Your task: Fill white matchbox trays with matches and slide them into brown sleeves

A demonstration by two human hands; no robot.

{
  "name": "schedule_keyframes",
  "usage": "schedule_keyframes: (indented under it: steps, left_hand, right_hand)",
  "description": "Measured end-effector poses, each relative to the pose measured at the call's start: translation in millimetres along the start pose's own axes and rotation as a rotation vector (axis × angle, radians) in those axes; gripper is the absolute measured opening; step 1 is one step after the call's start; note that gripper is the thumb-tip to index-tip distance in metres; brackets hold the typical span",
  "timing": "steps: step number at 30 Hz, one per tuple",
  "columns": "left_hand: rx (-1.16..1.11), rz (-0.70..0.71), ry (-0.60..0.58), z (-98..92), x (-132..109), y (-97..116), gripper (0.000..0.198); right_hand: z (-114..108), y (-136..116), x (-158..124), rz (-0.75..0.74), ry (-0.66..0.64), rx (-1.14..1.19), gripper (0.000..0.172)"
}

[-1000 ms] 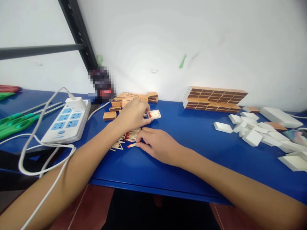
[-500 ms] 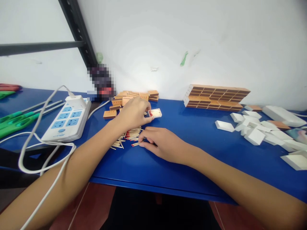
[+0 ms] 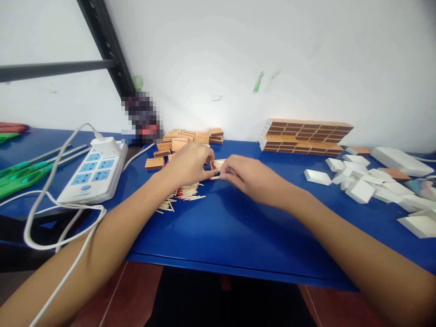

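Observation:
My left hand [image 3: 192,164] is closed on the near-left end of a small white matchbox tray [image 3: 211,166], which holds red-tipped matches. Close to the tray's right side, my right hand [image 3: 247,176] pinches a match [image 3: 214,178], its red head pointing left. My fingers hide part of the tray. Below my left hand a pile of loose matches [image 3: 190,193] lies on the blue table. Behind that hand sits a heap of tan matchbox sleeves [image 3: 180,144] with dark striking sides.
Stacked matchboxes [image 3: 303,136] stand in rows against the wall. White empty trays [image 3: 361,190] lie heaped at right. At left are a power strip [image 3: 95,172] with a plug, a looping white cable [image 3: 29,227] crossing my left forearm, and green-handled tools [image 3: 27,175].
My right hand has moved up and right from the loose matches to the tray, carrying a match. My left hand stays at the tray.

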State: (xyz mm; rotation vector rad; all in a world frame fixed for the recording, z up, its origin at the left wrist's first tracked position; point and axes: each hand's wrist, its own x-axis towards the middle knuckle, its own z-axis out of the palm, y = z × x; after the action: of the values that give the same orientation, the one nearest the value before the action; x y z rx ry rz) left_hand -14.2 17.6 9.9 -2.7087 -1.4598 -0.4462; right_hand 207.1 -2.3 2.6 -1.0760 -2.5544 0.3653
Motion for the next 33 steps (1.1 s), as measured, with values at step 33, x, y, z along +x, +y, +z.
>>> schedule_keyframes:
  steps: [33]
  left_hand:
    - [0.036,-0.049,-0.021,-3.1,-1,3,0.024]
  right_hand:
    - [27,-32,-3,-0.102,-0.175,0.101,0.013]
